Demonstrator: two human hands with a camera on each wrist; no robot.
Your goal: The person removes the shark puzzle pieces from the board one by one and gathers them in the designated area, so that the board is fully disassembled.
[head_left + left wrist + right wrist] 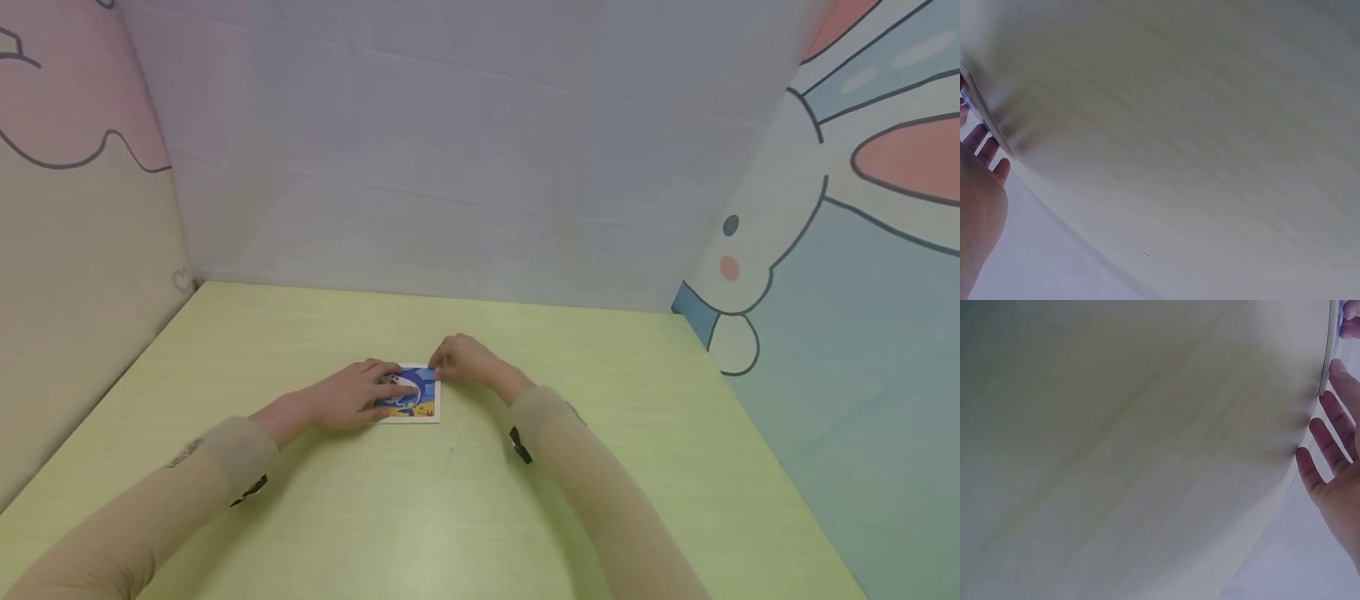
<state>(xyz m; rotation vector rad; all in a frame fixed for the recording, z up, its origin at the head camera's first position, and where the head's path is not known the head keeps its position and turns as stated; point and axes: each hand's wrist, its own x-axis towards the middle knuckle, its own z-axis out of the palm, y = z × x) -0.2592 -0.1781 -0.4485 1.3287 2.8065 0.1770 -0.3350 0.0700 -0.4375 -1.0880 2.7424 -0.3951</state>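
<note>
A small square picture board [428,393] with a white border lies flat on the table, printed with a blue and white sea animal over yellow. Across its left side my left hand [354,395] rests with fingers spread, hiding part of the picture. My right hand [467,361] is at the upper right corner, its fingertips touching the edge there. In the right wrist view, the fingers of the right hand [1341,456] reach down to the table beside the board's edge [1327,353]. The left wrist view catches the left hand [982,194] with its fingertips along the board's edge [988,122].
The pale yellow-green table [450,517] stretches around the board on every side. A plain whitish wall [450,167] stands behind it. Panels with cartoon drawings, a rabbit [750,250] among them, flank the table on left and right.
</note>
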